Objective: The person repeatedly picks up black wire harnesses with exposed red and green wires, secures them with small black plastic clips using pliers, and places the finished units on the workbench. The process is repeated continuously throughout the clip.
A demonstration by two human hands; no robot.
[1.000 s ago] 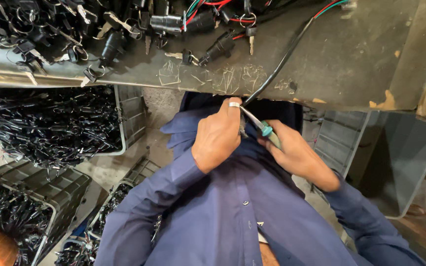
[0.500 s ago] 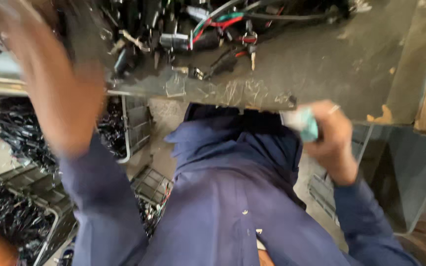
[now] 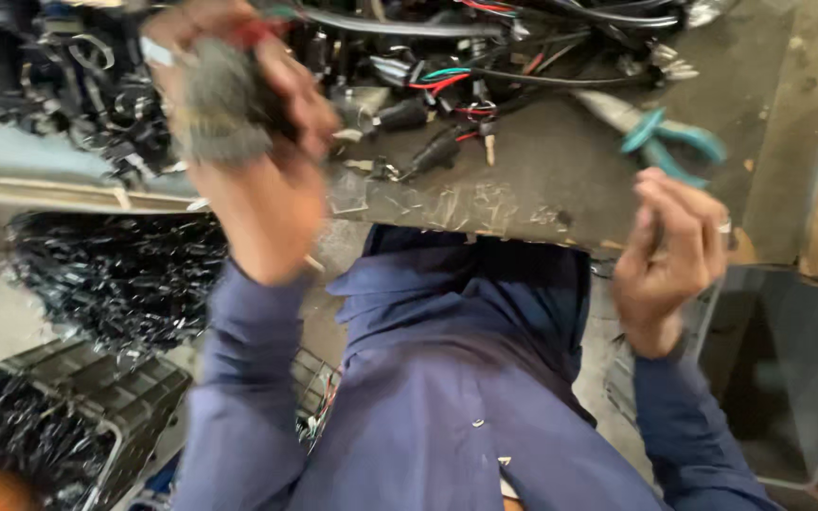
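We see our left hand (image 3: 239, 114) raised over the far left of the worn grey metal desk (image 3: 560, 161). It is blurred, and its fingers are curled shut around a fuzzy grey bundle with a bit of red at the top (image 3: 224, 104); we cannot tell exactly what the bundle is.

Our right hand (image 3: 669, 251) hangs at the near right edge of the desk, well apart from the left one. Its fingers are loosely curled toward the palm, with a ring on one finger. It seems to hold nothing, though the inside of the palm is hidden, so we cannot tell for sure. Just beyond it, lying free on the desk, are the pliers with teal plastic handles (image 3: 665, 137), close to the fingertips but not touching them.

Across the far side of the desk lies a tangle of black cables with red and green wires and black plug ends (image 3: 447, 85). Below the desk, on the left, a heap of glossy black wire pieces (image 3: 115, 274) fills a bin, and a dark plastic crate (image 3: 97, 407) nearer us holds more of them. Our dark blue shirt (image 3: 456, 388) fills the near middle.
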